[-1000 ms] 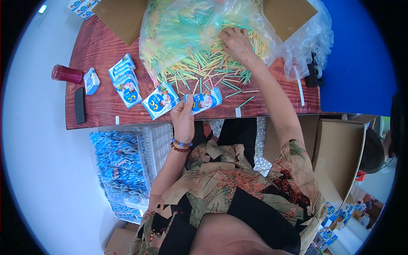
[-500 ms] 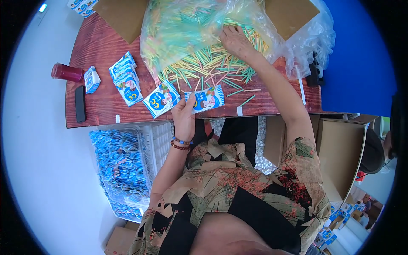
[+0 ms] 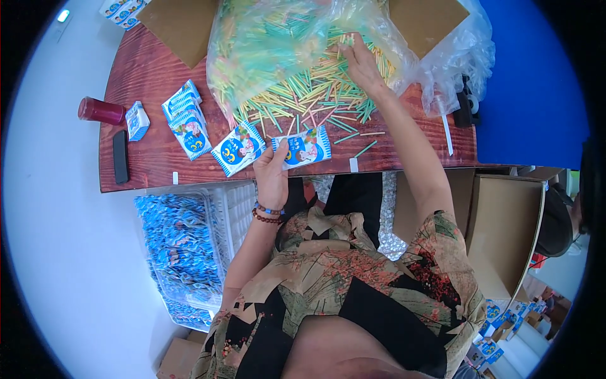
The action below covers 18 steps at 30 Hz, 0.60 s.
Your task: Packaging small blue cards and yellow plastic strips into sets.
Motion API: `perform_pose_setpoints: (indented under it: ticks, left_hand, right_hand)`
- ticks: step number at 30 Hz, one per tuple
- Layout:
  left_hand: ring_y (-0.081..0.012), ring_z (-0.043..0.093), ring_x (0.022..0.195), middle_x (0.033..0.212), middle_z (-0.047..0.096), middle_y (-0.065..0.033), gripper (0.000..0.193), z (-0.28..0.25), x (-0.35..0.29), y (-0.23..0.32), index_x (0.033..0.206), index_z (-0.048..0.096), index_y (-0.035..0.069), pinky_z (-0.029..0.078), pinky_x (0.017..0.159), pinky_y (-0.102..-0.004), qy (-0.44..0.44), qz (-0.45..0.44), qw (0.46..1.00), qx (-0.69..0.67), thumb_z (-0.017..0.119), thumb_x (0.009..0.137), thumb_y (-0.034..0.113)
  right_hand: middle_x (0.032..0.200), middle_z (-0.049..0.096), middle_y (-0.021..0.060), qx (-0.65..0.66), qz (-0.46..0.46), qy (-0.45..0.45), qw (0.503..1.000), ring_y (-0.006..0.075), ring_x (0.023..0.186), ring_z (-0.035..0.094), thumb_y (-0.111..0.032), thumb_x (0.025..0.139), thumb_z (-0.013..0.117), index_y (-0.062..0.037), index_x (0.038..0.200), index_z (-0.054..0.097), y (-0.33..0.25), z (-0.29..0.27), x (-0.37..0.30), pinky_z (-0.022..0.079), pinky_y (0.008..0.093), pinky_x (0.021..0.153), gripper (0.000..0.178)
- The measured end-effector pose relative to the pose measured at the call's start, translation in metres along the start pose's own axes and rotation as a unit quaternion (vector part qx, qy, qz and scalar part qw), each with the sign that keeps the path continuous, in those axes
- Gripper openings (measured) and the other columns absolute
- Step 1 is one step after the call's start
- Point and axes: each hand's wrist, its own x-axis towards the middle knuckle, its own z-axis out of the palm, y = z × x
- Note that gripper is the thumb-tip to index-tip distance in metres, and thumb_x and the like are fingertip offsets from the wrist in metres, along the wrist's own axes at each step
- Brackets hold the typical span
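My left hand, with beads round its wrist, pinches a blue-and-white packet by its left end, thumb on top, at the table's near edge. Just left of it lies another blue-and-white packet, flat on the wood. Farther up, my right hand is over a heap of short thin coloured sticks, yellow, green and pink. Its fingers are closed on a few pale sticks, partly hidden by the hand. A clear plastic bag covers much of the heap.
An overlapping row of packets, a small blue-and-white pack, a red cup and a black bar-shaped object stand or lie on the left. Below the table are a bin of blue packets and a cardboard box.
My right hand has turned and lifted slightly from the heap, with a few sticks now showing at its fingertips. My left hand keeps its hold on the packet.
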Motion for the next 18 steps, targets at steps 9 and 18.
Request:
perform_pose_setpoints:
  ticks: [9, 18]
  left_hand:
    - [-0.0078, 0.063, 0.085, 0.097, 0.068, -0.0039, 0.013, 0.002, -0.001, 0.003, 0.101, 0.067, 0.000, 0.051, 0.077, -0.0236, -0.014, -0.009, 1.000, -0.016, 0.060, 0.094, 0.009]
    - [-0.0132, 0.064, 0.092, 0.097, 0.067, -0.0060, 0.014, -0.001, 0.003, -0.001, 0.101, 0.064, 0.001, 0.052, 0.086, -0.0314, -0.014, -0.010, 1.000, -0.011, 0.060, 0.094, 0.012]
  right_hand:
    - [0.107, 0.065, 0.0095, 0.296, 0.109, -0.025, 0.949, 0.0159, 0.101, 0.058, -0.012, 0.098, 0.048, -0.0016, 0.124, 0.046, 0.000, 0.039, -0.044, 0.043, 0.0327, 0.092, 0.028]
    - [0.096, 0.062, 0.0114, -0.099, -0.108, -0.024, 0.989, 0.0212, 0.095, 0.059, -0.011, 0.098, 0.045, -0.0009, 0.106, 0.049, 0.010, 0.059, -0.066, 0.044, 0.0346, 0.089, 0.014]
